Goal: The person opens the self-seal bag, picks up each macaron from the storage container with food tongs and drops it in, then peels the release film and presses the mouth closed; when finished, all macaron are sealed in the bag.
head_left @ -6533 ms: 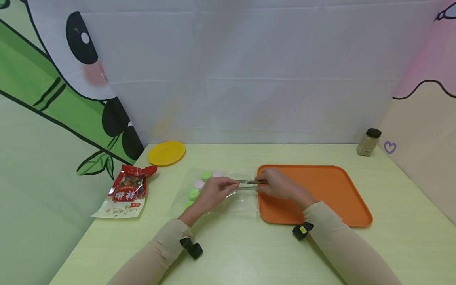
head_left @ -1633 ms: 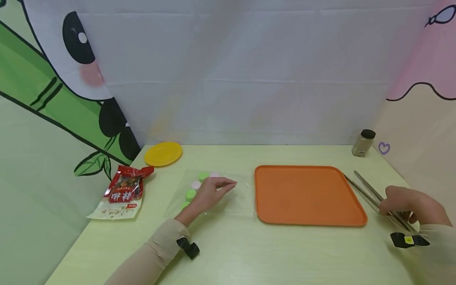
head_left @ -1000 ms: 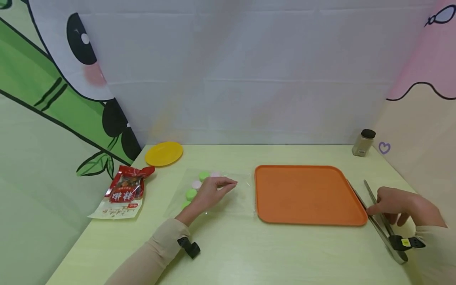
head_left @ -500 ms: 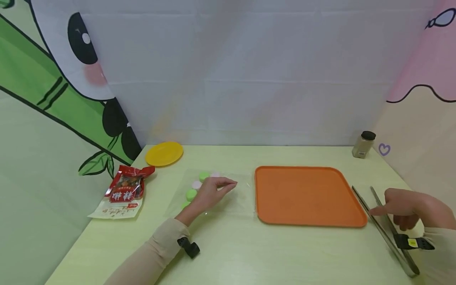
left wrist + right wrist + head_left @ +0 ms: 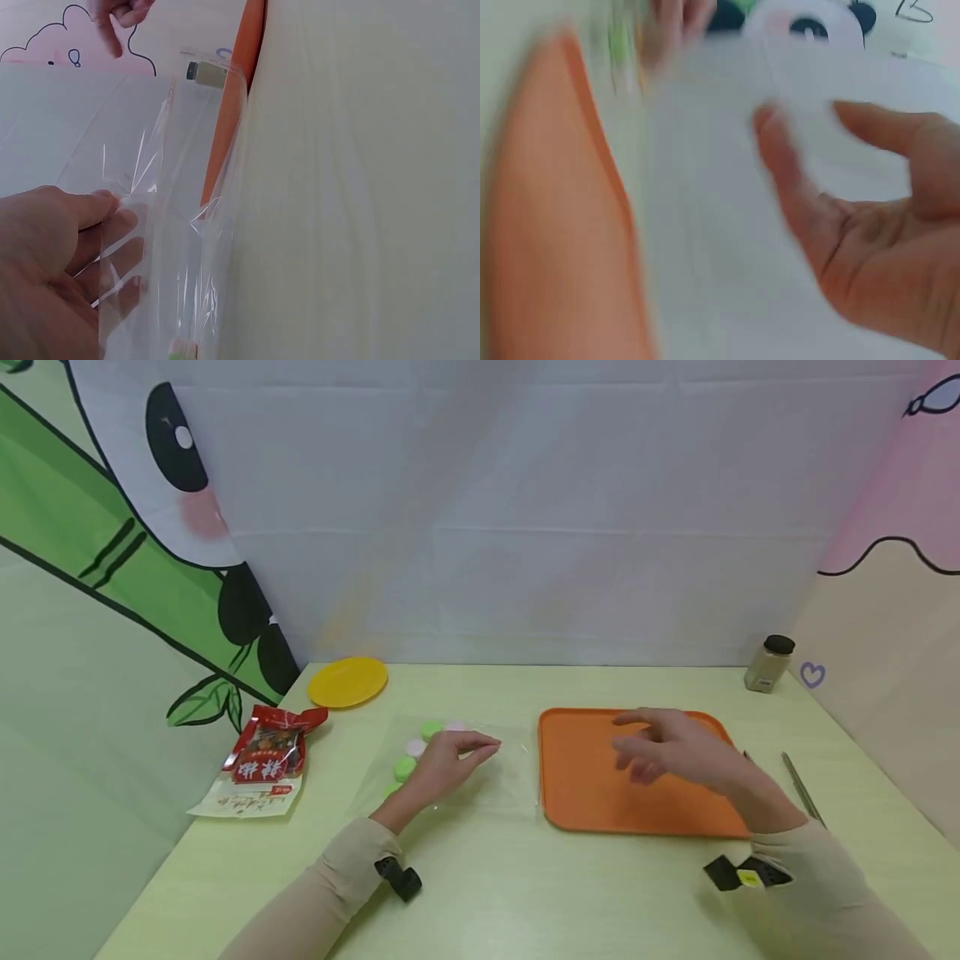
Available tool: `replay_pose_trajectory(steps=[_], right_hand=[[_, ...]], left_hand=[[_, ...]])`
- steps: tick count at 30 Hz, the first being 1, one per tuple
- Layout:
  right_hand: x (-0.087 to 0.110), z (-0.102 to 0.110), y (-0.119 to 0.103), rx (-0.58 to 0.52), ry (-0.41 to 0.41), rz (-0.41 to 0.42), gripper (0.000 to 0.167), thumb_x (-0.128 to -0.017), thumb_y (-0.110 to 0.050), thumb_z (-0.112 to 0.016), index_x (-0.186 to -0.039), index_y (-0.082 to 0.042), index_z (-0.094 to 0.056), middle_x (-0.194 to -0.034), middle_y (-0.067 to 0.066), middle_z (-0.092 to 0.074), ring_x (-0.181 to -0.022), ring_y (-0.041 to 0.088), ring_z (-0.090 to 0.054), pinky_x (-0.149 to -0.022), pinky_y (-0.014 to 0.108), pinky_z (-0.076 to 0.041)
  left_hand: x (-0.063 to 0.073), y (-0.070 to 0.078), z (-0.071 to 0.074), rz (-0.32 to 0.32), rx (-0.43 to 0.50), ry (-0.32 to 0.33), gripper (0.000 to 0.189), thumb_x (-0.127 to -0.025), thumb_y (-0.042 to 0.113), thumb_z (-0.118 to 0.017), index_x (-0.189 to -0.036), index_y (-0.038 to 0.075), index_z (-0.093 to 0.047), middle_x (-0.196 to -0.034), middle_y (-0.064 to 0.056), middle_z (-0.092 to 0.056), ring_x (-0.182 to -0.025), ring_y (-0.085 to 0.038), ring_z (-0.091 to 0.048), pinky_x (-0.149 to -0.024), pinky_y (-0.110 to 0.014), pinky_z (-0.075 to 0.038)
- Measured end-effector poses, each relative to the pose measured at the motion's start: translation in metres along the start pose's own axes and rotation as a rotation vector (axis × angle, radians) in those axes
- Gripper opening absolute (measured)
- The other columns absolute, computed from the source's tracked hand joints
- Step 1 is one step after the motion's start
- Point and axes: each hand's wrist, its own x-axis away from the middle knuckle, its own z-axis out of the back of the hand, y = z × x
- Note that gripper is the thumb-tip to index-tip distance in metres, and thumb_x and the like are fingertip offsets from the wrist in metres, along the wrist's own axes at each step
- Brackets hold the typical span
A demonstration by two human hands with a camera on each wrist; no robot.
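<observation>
My left hand (image 5: 442, 770) pinches the edge of a clear plastic bag (image 5: 180, 232) between thumb and fingers; in the left wrist view the other fingers show through the film. Several round green pieces (image 5: 405, 767) and pale pink ones (image 5: 415, 747) lie in the bag, partly hidden behind that hand. Over the orange tray (image 5: 573, 797), my right hand (image 5: 675, 750) hangs with nothing in it, thumb and fingers spread apart in the right wrist view. Metal tongs (image 5: 802, 789) rest on the table right of the tray, mostly covered by the right forearm.
A red and white food packet (image 5: 266, 764) lies at the table's left edge, with a yellow plate (image 5: 348, 682) behind it. At the back right corner stands a small jar (image 5: 768, 665) with a black lid. A printed cloth (image 5: 525, 527) hangs behind the table.
My right hand carried the tongs from near the bag to the right, laid them beside the tray and let go. It has now swung back left over the tray. The left hand stays put.
</observation>
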Motion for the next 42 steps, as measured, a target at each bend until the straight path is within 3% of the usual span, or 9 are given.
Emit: replay_pose_trajectory(steps=[3,6,11,14,17,22,28,37,42], right_hand=[[-0.02,-0.041,-0.002,-0.393,-0.158,-0.008,0.068,-0.103,-0.027,-0.057,-0.154,0.004,-0.024,-0.101,0.02,-0.071,-0.075,0.025,-0.07,-0.072,0.04,-0.06],[-0.031,-0.073,-0.002,-0.652,-0.26,-0.071,0.068,-0.105,-0.022,-0.052,-0.155,0.006,-0.014,-0.1,0.016,-0.073,-0.07,0.016,-0.07,-0.07,0.032,-0.06],[-0.04,-0.102,-0.001,-0.843,-0.276,-0.139,0.02,-0.105,-0.015,-0.046,-0.116,0.0,-0.053,-0.094,0.015,-0.074,-0.066,0.013,-0.071,-0.069,0.028,-0.06],[-0.042,-0.109,0.001,-0.883,-0.291,-0.173,0.013,-0.105,-0.013,-0.046,-0.099,-0.005,-0.054,-0.097,0.018,-0.074,-0.066,0.014,-0.072,-0.07,0.029,-0.06],[-0.042,-0.115,0.002,-0.904,-0.294,-0.192,0.011,-0.104,-0.013,-0.048,-0.108,-0.002,-0.049,-0.108,0.022,-0.071,-0.068,0.015,-0.073,-0.072,0.029,-0.06],[-0.042,-0.122,0.005,-0.898,-0.262,-0.187,0.034,-0.102,-0.013,-0.05,-0.128,0.007,-0.041,-0.127,0.029,-0.062,-0.072,0.016,-0.073,-0.074,0.028,-0.06],[-0.041,-0.125,0.01,-0.902,-0.254,-0.159,0.044,-0.103,-0.009,-0.048,-0.139,0.015,-0.041,-0.138,0.032,-0.052,-0.078,0.017,-0.074,-0.076,0.028,-0.059],[-0.043,-0.131,0.014,-0.884,-0.239,-0.18,0.049,-0.099,-0.005,-0.054,-0.138,0.019,-0.034,-0.135,0.03,-0.056,-0.082,0.02,-0.074,-0.071,0.027,-0.06],[-0.041,-0.137,0.014,-0.853,-0.213,-0.196,0.055,-0.096,-0.006,-0.057,-0.139,0.019,-0.034,-0.131,0.028,-0.058,-0.091,0.026,-0.073,-0.072,0.028,-0.06]], left_hand=[[-0.001,0.001,0.001,-0.002,-0.005,0.001,0.019,-0.095,0.015,-0.07,-0.107,0.002,-0.077,-0.102,-0.004,-0.076,-0.101,-0.021,-0.07,-0.091,-0.038,-0.056],[-0.002,0.002,0.001,0.002,-0.006,-0.008,0.02,-0.095,0.015,-0.07,-0.108,0.002,-0.077,-0.103,-0.003,-0.076,-0.101,-0.02,-0.07,-0.091,-0.037,-0.056],[-0.004,0.0,-0.001,-0.002,-0.004,-0.014,0.02,-0.096,0.016,-0.07,-0.109,0.003,-0.077,-0.104,-0.002,-0.076,-0.102,-0.019,-0.07,-0.093,-0.039,-0.055],[-0.005,-0.001,-0.002,-0.002,-0.001,-0.013,0.02,-0.095,0.015,-0.07,-0.109,0.003,-0.077,-0.103,-0.001,-0.075,-0.101,-0.018,-0.07,-0.094,-0.039,-0.054],[-0.006,0.0,-0.002,-0.008,-0.008,-0.014,0.02,-0.095,0.016,-0.07,-0.109,0.003,-0.077,-0.104,-0.001,-0.075,-0.101,-0.018,-0.07,-0.094,-0.039,-0.054],[-0.009,0.005,-0.004,-0.024,-0.011,-0.03,0.021,-0.095,0.017,-0.07,-0.109,0.003,-0.077,-0.105,-0.001,-0.075,-0.102,-0.019,-0.07,-0.093,-0.039,-0.055],[-0.018,0.007,0.003,-0.035,-0.064,-0.109,0.021,-0.097,0.017,-0.068,-0.112,0.003,-0.075,-0.109,-0.003,-0.074,-0.108,-0.02,-0.068,-0.096,-0.039,-0.053],[-0.1,0.0,0.018,0.047,-0.298,-0.4,0.032,-0.104,0.014,-0.056,-0.132,0.001,-0.063,-0.132,-0.013,-0.064,-0.123,-0.027,-0.059,-0.104,-0.04,-0.046],[-0.121,-0.019,0.005,0.118,-0.395,-0.61,0.039,-0.104,0.025,-0.057,-0.135,0.002,-0.061,-0.133,-0.011,-0.062,-0.12,-0.025,-0.058,-0.102,-0.037,-0.047]])
